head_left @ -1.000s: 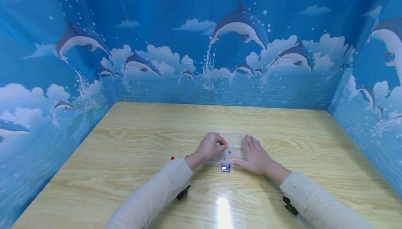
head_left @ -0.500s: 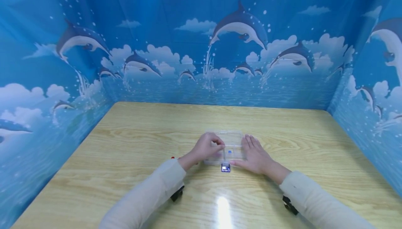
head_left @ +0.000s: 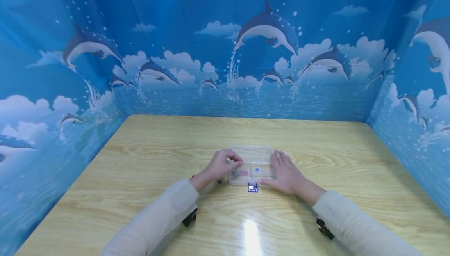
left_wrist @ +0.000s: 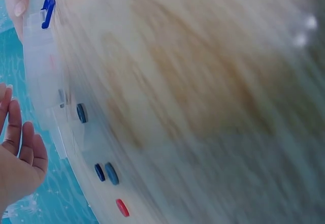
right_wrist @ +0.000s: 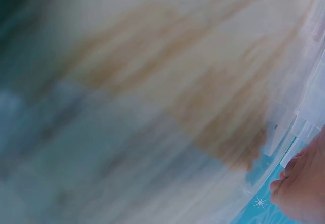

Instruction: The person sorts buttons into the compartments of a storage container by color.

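Observation:
A clear plastic compartment box (head_left: 258,155) lies on the table with its lid folded back. One front compartment holds a small pink-red piece (head_left: 244,173), another a small blue piece (head_left: 257,169). My left hand (head_left: 219,165) hovers over the box's left edge, fingers loosely curled and thumb near the index fingertip; nothing shows between them. Flat against the box's right side rests my right hand (head_left: 286,174), its thumb at the front edge. In the left wrist view, a red disc (left_wrist: 122,208) and several dark blue discs (left_wrist: 82,113) lie left of the box.
A blue latch (head_left: 252,187) juts from the front of the box. The wooden table (head_left: 168,139) meets a dolphin-print curtain (head_left: 218,68) at the back and sides. Black wrist cameras (head_left: 190,217) hang under both sleeves.
My left hand has drawn leftward from above the middle of the box to its left edge, uncovering the pink-red piece. My right hand stays in place.

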`<state>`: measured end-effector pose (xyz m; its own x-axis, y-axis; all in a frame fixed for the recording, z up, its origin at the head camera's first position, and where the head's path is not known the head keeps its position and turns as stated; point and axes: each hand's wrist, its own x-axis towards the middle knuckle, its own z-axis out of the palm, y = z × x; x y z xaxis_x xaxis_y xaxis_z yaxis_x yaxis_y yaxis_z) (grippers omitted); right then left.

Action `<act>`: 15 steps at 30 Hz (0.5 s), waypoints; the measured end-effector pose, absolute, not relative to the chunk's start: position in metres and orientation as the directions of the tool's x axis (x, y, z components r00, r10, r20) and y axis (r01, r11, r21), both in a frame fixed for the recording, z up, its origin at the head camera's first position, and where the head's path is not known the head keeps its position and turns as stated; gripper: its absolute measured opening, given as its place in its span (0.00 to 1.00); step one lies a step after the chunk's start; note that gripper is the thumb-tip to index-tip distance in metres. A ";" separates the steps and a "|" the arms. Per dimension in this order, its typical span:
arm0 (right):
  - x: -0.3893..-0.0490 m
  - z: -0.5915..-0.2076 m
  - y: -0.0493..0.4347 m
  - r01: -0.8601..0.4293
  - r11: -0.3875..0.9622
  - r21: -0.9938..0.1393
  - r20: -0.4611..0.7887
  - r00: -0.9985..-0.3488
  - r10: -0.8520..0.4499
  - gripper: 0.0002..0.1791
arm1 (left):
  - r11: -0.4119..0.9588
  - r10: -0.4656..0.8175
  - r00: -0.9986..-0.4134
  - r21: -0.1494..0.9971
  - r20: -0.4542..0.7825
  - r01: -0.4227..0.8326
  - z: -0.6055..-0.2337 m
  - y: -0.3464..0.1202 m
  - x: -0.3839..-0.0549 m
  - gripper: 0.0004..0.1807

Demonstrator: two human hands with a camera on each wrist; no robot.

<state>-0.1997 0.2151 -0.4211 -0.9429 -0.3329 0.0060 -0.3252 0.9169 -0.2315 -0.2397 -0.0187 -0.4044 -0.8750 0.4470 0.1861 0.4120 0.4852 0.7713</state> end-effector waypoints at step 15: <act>-0.199 -0.421 0.215 -0.335 0.916 -0.220 0.004 -0.939 -0.343 0.55 | 0.536 0.420 -0.900 0.767 0.121 0.353 -0.407 -0.033 -0.240 0.04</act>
